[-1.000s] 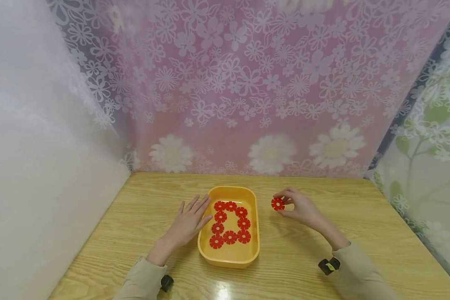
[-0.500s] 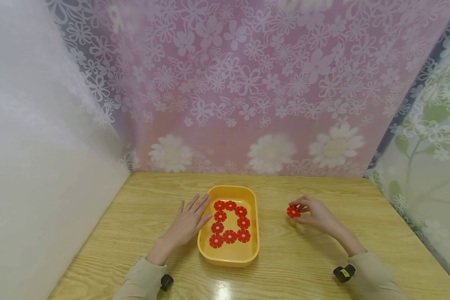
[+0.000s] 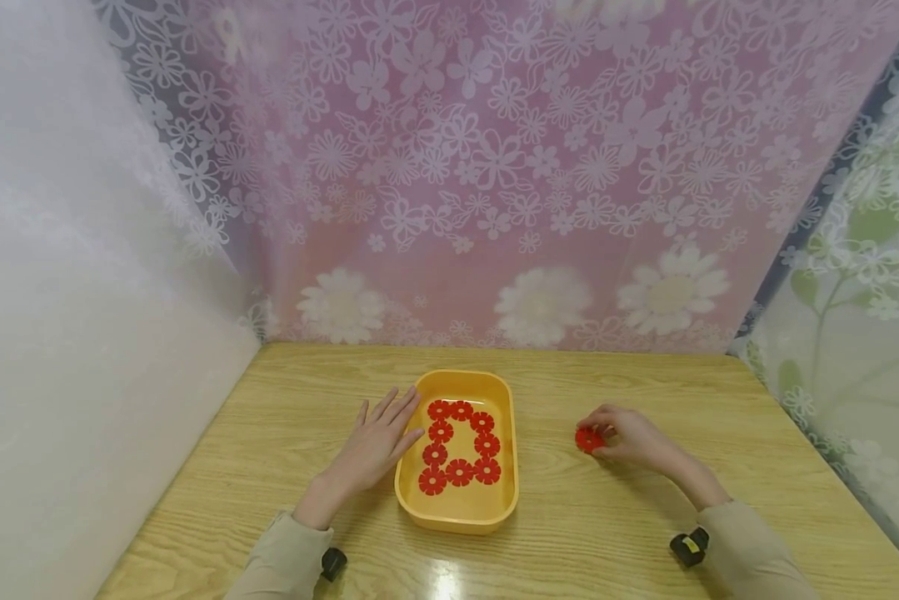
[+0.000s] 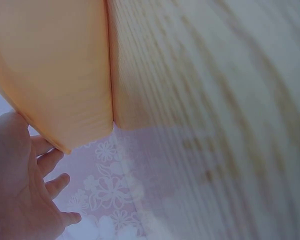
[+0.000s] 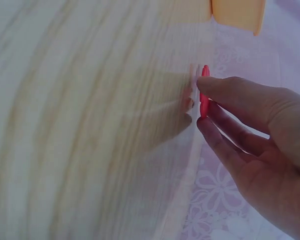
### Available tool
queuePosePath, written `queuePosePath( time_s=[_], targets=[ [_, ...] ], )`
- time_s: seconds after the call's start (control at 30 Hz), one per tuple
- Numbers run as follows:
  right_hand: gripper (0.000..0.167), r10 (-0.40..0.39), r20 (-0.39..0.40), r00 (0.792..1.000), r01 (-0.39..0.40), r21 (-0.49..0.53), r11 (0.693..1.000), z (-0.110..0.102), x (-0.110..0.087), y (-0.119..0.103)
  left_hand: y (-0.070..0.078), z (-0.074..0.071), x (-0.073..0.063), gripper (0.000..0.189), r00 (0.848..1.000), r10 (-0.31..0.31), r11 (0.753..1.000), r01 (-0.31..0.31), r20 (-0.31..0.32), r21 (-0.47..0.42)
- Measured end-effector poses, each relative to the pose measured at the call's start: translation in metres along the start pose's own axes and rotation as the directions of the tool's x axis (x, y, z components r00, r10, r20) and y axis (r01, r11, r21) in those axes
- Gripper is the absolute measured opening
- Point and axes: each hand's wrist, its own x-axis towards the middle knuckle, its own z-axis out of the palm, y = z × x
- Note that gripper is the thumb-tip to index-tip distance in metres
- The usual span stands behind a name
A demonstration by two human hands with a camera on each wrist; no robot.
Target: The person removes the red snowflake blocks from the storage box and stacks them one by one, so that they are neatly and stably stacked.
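Between the thumb and fingers of my right hand [image 3: 636, 439] is a red notched disc [image 3: 588, 440] with a pale centre hole. In the right wrist view the same disc [image 5: 205, 92] is seen edge-on, very close to the table surface. My left hand [image 3: 375, 444] has its fingers spread and rests on the left rim of a yellow tray [image 3: 460, 517]. From the left wrist view, the fingers of that hand [image 4: 27, 175] lie along the tray's outer edge. Several similar red discs [image 3: 460, 472] form a ring on the tray's floor.
The tray stands on a wood-grain table [image 3: 329, 367]. A pink flowered curtain [image 3: 449, 208] hangs along the back edge. A white sheet [image 3: 104, 292] closes the left side, and a flowered sheet [image 3: 861, 333] the right.
My right hand has carried the red disc rightward, away from the tray, then lowered it toward the table. My left hand and the discs in the tray hold their places.
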Motion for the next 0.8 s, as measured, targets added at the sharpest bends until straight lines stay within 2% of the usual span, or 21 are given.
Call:
queuePosePath(
  time_s=[0.23, 0.63, 0.8],
  targets=[
    [0.034, -0.04, 0.019, 0.999, 0.041, -0.018, 0.999, 0.0008, -0.0003, 0.0014, -0.0009, 0.0012, 0.0002, 0.061, 1.0, 0.008, 1.0, -0.008, -0.001, 0.004],
    [0.031, -0.012, 0.016, 1.0, 0.012, 0.006, 1.0, 0.0038, -0.0025, 0.0034, -0.0006, -0.0001, 0.0001, 0.062, 1.0, -0.002, 1.0, 0.002, 0.002, -0.004],
    [0.034, 0.007, -0.016, 1.0, -0.006, 0.093, 0.996, 0.0008, -0.004, 0.0015, -0.0004, -0.0002, 0.0005, 0.062, 1.0, -0.001, 1.0, 0.001, 0.005, 0.016]
  ],
)
